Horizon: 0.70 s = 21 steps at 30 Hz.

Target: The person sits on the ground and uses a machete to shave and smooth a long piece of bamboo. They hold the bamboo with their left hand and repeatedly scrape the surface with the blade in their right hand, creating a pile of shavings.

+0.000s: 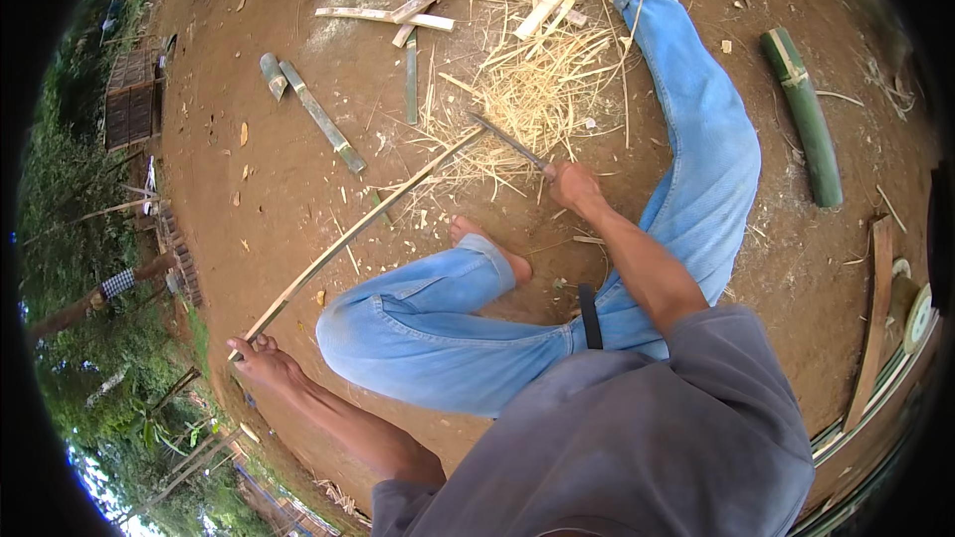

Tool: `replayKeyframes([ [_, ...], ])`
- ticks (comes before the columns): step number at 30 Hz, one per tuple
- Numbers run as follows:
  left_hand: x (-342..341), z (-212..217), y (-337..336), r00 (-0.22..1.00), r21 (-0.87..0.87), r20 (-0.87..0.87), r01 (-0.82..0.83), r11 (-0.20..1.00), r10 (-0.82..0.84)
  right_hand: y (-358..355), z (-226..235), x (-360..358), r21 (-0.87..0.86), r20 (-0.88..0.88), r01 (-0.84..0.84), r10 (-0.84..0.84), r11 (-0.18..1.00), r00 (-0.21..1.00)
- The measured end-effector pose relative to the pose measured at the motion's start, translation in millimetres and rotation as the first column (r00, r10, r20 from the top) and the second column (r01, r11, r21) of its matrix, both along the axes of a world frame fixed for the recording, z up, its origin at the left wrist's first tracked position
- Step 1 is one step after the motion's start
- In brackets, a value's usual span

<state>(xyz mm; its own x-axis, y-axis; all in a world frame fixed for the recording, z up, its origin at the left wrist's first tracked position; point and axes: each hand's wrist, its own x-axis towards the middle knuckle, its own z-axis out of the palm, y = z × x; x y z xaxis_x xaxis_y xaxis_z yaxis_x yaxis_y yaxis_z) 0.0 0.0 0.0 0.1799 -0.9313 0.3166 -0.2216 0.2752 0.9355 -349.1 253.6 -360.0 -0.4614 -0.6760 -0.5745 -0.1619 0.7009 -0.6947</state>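
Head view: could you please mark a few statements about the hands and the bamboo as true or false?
1. The left hand grips one end of a long bamboo strip. True.
2. The right hand holds a hammer. False: it holds a knife, blade against the strip.
3. Shavings lie piled on the dirt beyond the knife. True.
4. The green bamboo rests across the lap. False: it lies on the ground, right of the leg.
5. The foot wears a shoe. False: bare.

Single head-worn fisheye view, steeply downward, close over lap and dirt ground (298,169).
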Motion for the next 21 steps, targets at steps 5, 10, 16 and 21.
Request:
replayKeyframes([
  [5,-12.3,9.4,8.2,0.99,-0.046,0.095,-0.096,0.994,0.1,-21.4,86.5,68.2,-0.186,0.05,-0.17,0.182,0.968,0.982],
  [10,-19.5,8.6,12.6,0.983,-0.07,0.093,-0.153,0.986,0.159,-15.3,84.3,63.6,-0.226,-0.061,-0.161,0.151,0.961,0.987],
  [16,-19.5,7.0,13.3,0.976,-0.055,0.11,-0.181,0.982,0.186,-18.0,34.5,38.7,-0.161,-0.143,-0.079,0.056,0.984,0.988],
  [21,-19.1,3.4,16.6,0.98,-0.085,0.088,-0.171,0.982,0.178,-15.9,40.7,52.2,-0.169,-0.18,-0.169,0.138,0.971,0.974],
])
